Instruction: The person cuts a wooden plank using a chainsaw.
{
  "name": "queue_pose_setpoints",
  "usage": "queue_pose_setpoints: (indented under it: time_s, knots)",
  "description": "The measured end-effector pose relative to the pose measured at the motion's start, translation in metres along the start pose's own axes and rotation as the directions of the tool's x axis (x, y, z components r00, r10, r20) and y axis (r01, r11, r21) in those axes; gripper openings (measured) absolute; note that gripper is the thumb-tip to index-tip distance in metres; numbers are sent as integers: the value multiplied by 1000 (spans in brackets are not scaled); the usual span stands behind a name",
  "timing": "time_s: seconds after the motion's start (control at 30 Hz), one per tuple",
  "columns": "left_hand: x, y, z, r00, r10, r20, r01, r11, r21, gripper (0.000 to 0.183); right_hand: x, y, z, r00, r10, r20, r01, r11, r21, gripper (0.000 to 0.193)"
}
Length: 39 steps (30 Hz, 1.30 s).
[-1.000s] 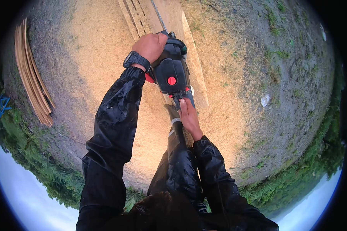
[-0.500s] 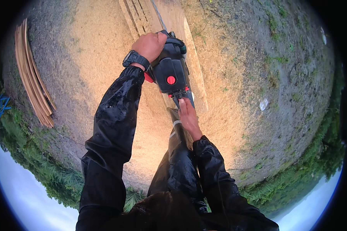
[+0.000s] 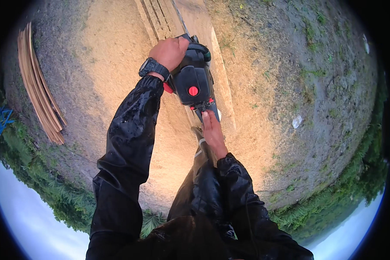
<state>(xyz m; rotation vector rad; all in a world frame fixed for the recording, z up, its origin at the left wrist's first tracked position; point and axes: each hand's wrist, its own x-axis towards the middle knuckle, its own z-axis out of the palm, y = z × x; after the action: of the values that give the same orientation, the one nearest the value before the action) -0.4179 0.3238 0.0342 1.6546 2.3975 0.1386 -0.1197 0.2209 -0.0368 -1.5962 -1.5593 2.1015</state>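
Observation:
A black chainsaw [image 3: 194, 80] with a red round knob lies over timber in front of me, its narrow bar pointing away at the top. My left hand [image 3: 170, 53], a dark watch at the wrist, is closed round the front handle. At the back end, my right hand [image 3: 213, 132] grips the rear handle, thumb on top; its curled fingers are partly hidden. Beneath and beyond the saw runs a thick sawn timber [image 3: 199, 15], with slots cut lengthwise along the left part. The saw's far tip is out of view.
Pale sawdust [image 3: 121, 56] covers the ground around the timber. A stack of long thin boards [image 3: 39, 86] lies at the far left, near a blue object [image 3: 4, 120]. To the right, a whitish scrap [image 3: 297, 121] rests on grassy soil. Green plants rim the area.
The view has shifted very slightly, so the timber and boards sit a little further right and lower. Both hands keep their hold on the chainsaw.

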Motion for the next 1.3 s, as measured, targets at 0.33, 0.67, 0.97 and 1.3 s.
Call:
queue_pose_setpoints:
  time_s: [0.33,0.67,0.97,1.3]
  knots:
    - [18,-12,-17,994,-103,45,107,989,-99,36,8,-32,8,995,96,39,-94,995,-45,48]
    - [46,-25,-41,975,-211,73,221,954,-202,42,20,-77,10,997,-73,-29,69,988,-136,49]
    - [62,-36,-40,995,-29,98,29,1000,5,33,34,-80,15,997,76,15,-74,992,-105,49]
    - [90,-44,-72,993,-76,95,80,996,-36,31,55,-107,25,999,46,5,-46,998,-33,48]
